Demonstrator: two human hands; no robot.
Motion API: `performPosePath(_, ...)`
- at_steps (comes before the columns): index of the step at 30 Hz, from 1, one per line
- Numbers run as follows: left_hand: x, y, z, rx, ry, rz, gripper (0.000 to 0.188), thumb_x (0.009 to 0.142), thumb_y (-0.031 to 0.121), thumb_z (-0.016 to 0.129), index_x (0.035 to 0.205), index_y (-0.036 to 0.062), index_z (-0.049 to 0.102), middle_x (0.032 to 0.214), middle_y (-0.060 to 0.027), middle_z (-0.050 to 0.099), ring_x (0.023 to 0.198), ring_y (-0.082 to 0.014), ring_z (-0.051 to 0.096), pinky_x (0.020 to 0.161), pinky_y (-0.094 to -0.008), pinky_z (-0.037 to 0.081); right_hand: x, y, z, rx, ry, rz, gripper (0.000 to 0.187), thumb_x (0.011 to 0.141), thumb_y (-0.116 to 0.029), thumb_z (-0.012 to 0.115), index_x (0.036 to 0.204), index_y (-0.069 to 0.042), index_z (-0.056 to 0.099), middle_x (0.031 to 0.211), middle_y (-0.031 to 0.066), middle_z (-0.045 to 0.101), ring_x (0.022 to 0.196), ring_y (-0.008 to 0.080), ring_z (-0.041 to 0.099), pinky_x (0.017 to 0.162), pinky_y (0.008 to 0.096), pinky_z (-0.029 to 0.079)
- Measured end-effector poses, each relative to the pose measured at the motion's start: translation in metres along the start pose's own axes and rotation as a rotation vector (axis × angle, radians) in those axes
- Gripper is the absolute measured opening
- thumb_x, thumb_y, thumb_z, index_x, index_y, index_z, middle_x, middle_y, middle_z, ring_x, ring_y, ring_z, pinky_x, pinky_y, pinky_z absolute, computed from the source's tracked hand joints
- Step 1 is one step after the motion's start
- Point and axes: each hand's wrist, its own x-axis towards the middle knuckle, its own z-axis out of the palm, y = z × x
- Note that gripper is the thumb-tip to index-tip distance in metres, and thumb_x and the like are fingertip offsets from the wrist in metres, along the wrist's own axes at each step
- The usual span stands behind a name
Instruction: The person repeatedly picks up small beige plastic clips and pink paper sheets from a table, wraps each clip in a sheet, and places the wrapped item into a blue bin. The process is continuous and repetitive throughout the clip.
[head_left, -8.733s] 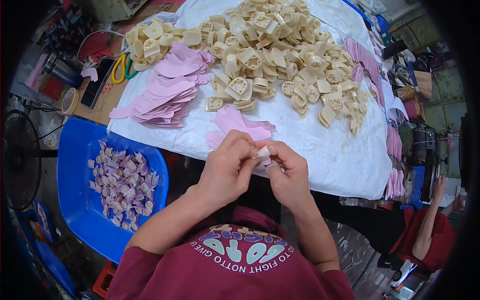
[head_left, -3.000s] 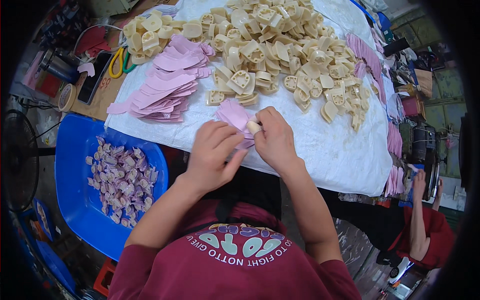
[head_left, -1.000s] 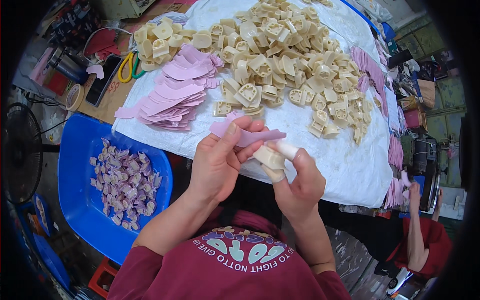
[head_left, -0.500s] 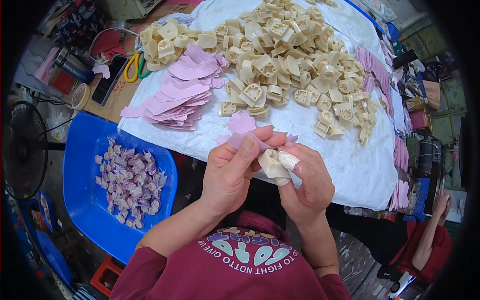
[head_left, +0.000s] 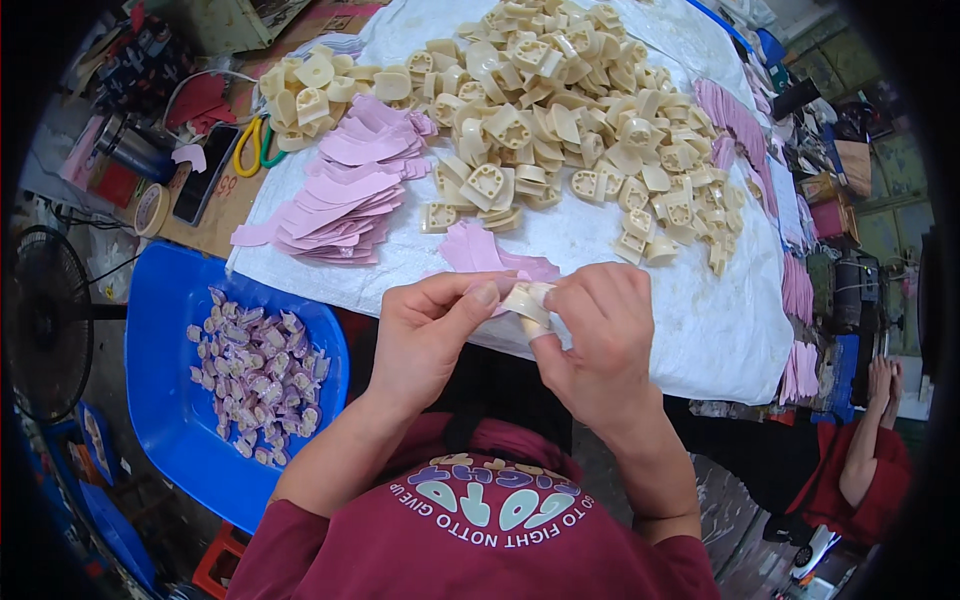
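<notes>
The left hand (head_left: 422, 330) and right hand (head_left: 605, 348) cover part of the cream piece (head_left: 527, 302) between them; the pink strip (head_left: 506, 284) at its eleven o'clock is mostly hidden, so whether it touches is hard to say. The maroon shirt (head_left: 400, 570) runs off the lower edge at six. At nine, the dark rim swallows part of the fan (head_left: 45, 320). Toward four, the co-worker's hands (head_left: 882, 382) are too small to read.

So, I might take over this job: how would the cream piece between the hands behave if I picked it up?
The cream piece would probably feel stiff, as it looks moulded and firm-edged. Its glossy, curved face may make it a little slippery. Being small beside the right hand, it is likely light.
</notes>
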Motion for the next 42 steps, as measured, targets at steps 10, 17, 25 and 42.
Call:
performPosePath(10,0.005,0.003,-0.016,0.292,-0.149,-0.203,0.024,0.094,0.015,0.060,0.107,-0.0025,0.069,0.102,-0.0115,0.069,0.093,-0.0144,0.063,0.084,-0.0297,0.051,0.002,0.004,0.014,-0.105,-0.193,-0.013,0.017,0.060,-0.005,0.068,0.072,-0.005,0.056,0.073,0.0093,0.052,0.074,0.0267,0.053,0.072,0.0396,0.038)
performPosePath(17,0.023,0.012,-0.017,0.154,-0.155,-0.284,0.017,0.087,0.007,0.066,0.073,-0.0010,0.062,0.075,-0.0006,0.066,0.071,-0.0053,0.056,0.066,-0.0207,0.046,-0.007,0.016,0.005,0.063,-0.159,-0.042,0.017,0.060,-0.002,0.067,0.076,-0.004,0.059,0.075,0.0089,0.054,0.075,0.0268,0.055,0.075,0.0393,0.039)
performPosePath(25,0.040,0.036,-0.006,1.017,-0.540,-0.198,0.007,0.085,0.004,0.067,0.081,-0.0005,0.064,0.084,-0.0039,0.067,0.075,-0.0082,0.060,0.072,-0.0239,0.050,-0.019,0.016,0.021,0.157,-0.217,0.051,0.018,0.062,-0.004,0.071,0.077,-0.005,0.061,0.073,0.0079,0.055,0.074,0.0263,0.056,0.074,0.0389,0.041)
performPosePath(42,0.021,-0.013,-0.012,0.617,-0.196,0.359,0.006,0.083,0.001,0.060,0.089,-0.0014,0.062,0.094,-0.0118,0.060,0.090,-0.0224,0.059,0.081,-0.0311,0.046,-0.029,0.012,0.034,0.673,-0.172,0.745,0.013,0.073,-0.007,0.073,0.079,0.001,0.065,0.069,0.0059,0.064,0.065,0.0089,0.055,0.059,0.0270,0.046)
